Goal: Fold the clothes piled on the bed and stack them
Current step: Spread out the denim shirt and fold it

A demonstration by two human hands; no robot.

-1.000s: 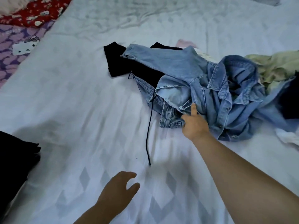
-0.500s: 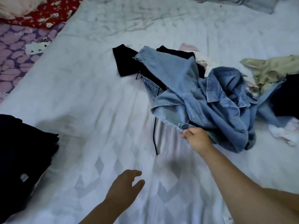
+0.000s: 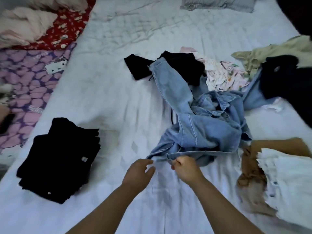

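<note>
Both hands at the near hem of the denim garment on the bed

The right hand (image 3: 184,168) is clenched on the near edge of the light-blue denim garment (image 3: 199,127), which lies crumpled mid-bed on the white sheet (image 3: 108,92); the left hand (image 3: 139,171) reaches the same hem with fingers loosely spread — gripping nothing. A folded black stack (image 3: 59,159) sits to the left, and the unfolded pile (image 3: 224,76) lies beyond the denim — black, floral and pale green pieces.
</note>
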